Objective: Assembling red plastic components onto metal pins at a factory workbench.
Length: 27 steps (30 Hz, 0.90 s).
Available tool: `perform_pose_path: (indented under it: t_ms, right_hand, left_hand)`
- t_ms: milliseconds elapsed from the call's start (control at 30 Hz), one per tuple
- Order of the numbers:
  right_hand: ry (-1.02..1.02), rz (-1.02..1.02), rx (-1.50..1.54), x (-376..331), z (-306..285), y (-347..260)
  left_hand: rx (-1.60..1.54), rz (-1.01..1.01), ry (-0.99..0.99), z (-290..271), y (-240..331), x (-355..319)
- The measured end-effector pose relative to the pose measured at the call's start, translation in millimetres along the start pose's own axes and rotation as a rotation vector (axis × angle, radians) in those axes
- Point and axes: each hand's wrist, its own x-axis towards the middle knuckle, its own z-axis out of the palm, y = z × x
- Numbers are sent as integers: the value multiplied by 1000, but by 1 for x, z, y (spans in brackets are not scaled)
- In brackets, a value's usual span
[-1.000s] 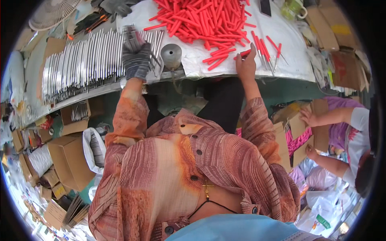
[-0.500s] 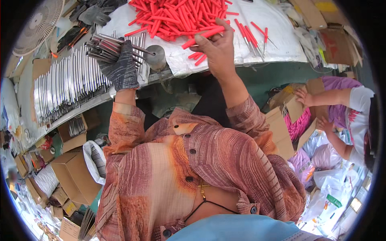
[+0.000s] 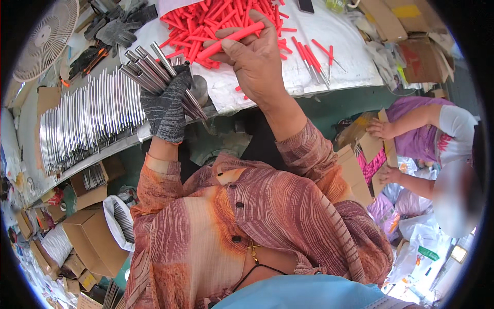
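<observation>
My left hand (image 3: pixel 165 110), in a dark grey knitted glove, is closed around a bundle of shiny metal tubes (image 3: pixel 149 71). Their ends fan out above the fist, and some stick out below it. To its right, my bare right hand (image 3: pixel 254 69) pinches one red tube (image 3: pixel 231 40) between thumb and fingers, tilted with its lower end toward the bundle. Behind the right hand lies a big heap of red tubes (image 3: pixel 193 28) on a white sheet (image 3: pixel 347 54). A grey metal cylinder (image 3: pixel 200 90) stands beside my left hand, partly hidden by it.
A long row of metal rods (image 3: pixel 92 116) lies at left. Red-handled tools (image 3: pixel 311 55) and a phone (image 3: pixel 305 5) rest on the sheet. Gloves (image 3: pixel 116 33) and a fan (image 3: pixel 47 36) are far left. Another person's hands (image 3: pixel 382 129) touch an open carton (image 3: pixel 346 172) at right.
My right hand has moved left with the red tube, closer to the bundle. My left hand has tilted the metal tubes more upright. The other person's lower hand has shifted toward the carton.
</observation>
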Motion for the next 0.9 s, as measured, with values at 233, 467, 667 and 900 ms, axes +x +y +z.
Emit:
perform_pose_path:
  t_ms: [233,467,667,900]
  right_hand:
    - [-159,-111,-219,6,7,-1]
    - [-500,-425,-958,11,37,-11]
    - [-494,14,-540,21,34,3]
    - [-476,-42,-694,4,21,38]
  left_hand:
    - [-83,-111,-47,6,8,-3]
    - [-335,-113,-88,-14,-8,7]
    - [-574,-400,-122,-34,-31,28]
    - [-604,-458,-223,-58,-20,28]
